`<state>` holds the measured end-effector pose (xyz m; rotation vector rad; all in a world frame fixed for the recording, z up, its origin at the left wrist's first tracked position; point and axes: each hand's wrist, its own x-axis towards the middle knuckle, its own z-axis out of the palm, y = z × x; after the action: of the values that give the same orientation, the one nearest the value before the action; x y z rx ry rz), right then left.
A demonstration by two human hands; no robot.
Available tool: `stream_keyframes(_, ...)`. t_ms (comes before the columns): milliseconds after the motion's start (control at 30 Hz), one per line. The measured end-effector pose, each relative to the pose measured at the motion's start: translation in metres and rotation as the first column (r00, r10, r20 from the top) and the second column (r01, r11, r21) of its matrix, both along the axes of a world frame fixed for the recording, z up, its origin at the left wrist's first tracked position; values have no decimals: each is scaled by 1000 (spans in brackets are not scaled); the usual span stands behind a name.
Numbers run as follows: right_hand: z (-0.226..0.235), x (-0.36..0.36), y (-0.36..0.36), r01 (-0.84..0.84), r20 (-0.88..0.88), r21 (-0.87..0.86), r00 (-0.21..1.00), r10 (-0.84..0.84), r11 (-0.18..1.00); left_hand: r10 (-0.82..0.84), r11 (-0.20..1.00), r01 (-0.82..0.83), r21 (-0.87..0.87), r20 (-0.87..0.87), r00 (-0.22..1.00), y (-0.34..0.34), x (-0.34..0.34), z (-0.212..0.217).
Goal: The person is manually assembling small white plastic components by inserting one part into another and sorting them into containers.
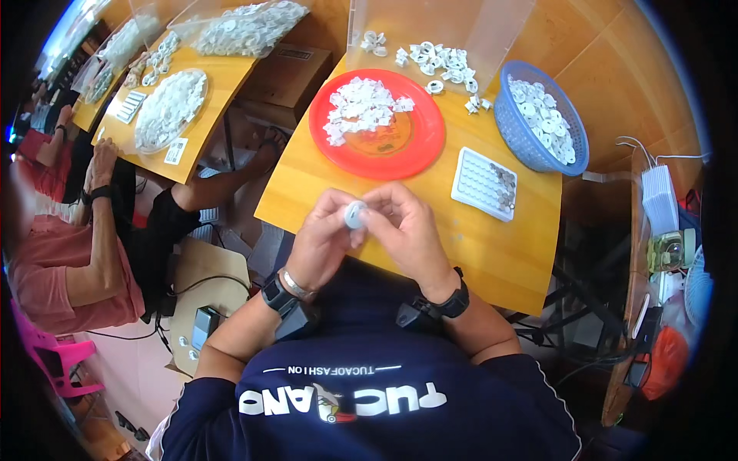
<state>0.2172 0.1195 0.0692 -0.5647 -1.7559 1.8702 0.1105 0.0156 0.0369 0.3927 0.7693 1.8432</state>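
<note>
Both hands meet over the table's near edge around a small round white plastic piece (354, 215). My left hand (323, 234) pinches it from one side. My right hand (403, 230) closes on it from the other, thumb against its face. Beyond them lies a red plate (421, 146) with a heap of small white plastic parts (361, 107). Right of the plate, a white dimpled tray (477, 178) carries several small metal bits (505, 187) along its right side. A blue basket (513, 138) at the right holds round white plastic pieces (542, 115).
Loose white ring-shaped parts (442, 61) are scattered by a clear plastic bin (430, 19) at the yellow table's (507, 253) back. On the left, a co-worker in a pink shirt (77, 269) sits at another table (207, 115). A cluttered shelf (638, 269) stands at the right.
</note>
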Motion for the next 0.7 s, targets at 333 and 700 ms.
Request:
stream_keyframes(333, 4, 2, 4, 106, -23, 297, 994, -104, 949, 18, 976, -78, -205, -278, 960, -1, -2, 9)
stream_keyframes(700, 8, 0, 1, 113, -88, 260, 992, -93, 959, 71, 975, -187, -123, -620, 781, 0, 1, 13)
